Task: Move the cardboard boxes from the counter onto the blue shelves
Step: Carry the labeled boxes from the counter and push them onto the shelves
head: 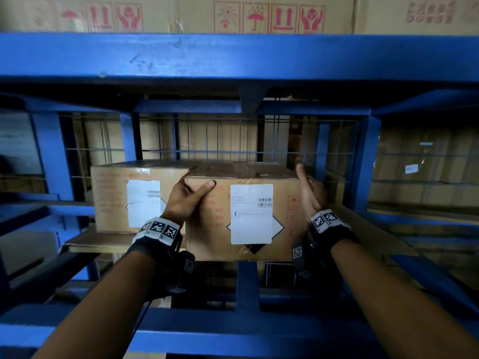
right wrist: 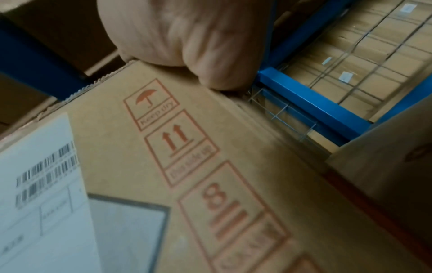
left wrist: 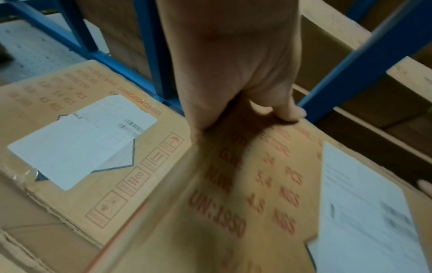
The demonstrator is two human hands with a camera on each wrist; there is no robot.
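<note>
Gripping box (head: 215, 244) corners, neighbour (head: 111, 203) seemingly touching.

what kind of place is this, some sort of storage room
Most likely a warehouse or stockroom: blue steel shelving backed with wire mesh, big cartons printed with handling symbols on the tier above, and a barcode-labelled box at the shelf edge.

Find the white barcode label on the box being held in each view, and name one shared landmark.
Head: barcode label at centre, on the front of the held cardboard box.
Left wrist: label along the lower right edge.
Right wrist: label at lower left.
Shared landmark: blue shelf frame.
</note>
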